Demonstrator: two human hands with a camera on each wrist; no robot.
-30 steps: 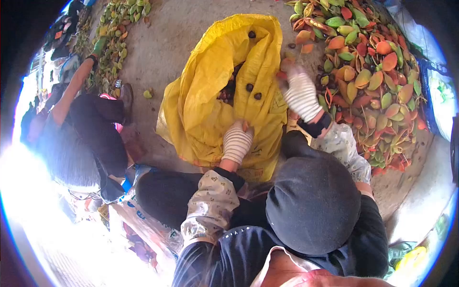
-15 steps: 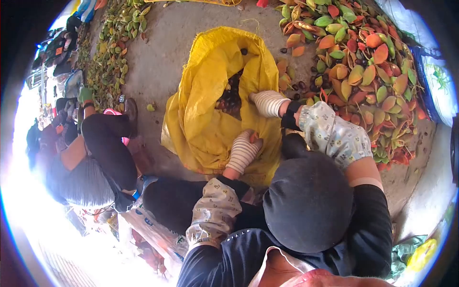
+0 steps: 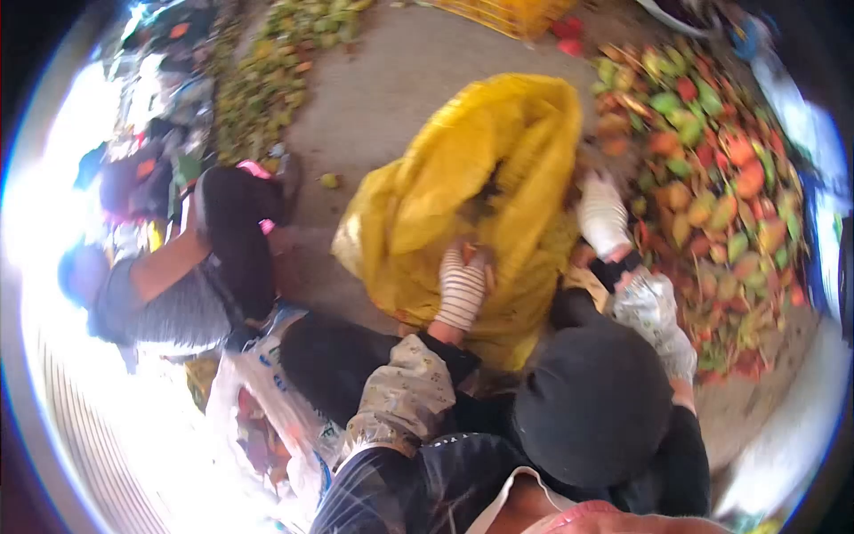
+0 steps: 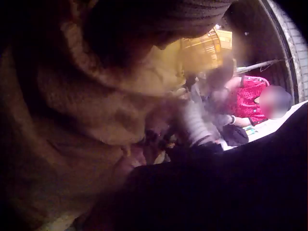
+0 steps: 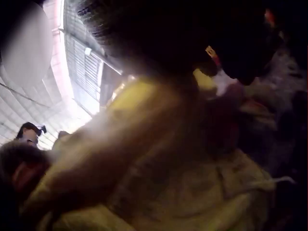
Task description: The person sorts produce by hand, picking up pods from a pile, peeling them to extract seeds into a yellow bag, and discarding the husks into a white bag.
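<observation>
Yellow sack (image 3: 427, 205) lies on the concrete floor (image 3: 360, 107) in front of the seated person, its mouth open and dark inside. The left hand (image 3: 463, 285), in a striped covering, is at the near side of the sack, fingers toward the opening; blur hides whether they are curled round anything. The right hand (image 3: 603, 214), also striped, is just beside the sack's right edge, between it and a heap of green, orange and red pods (image 3: 703, 214); its fingers are too blurred to tell open from closed. A yellow crate (image 3: 503, 12) stands beyond the sack.
</observation>
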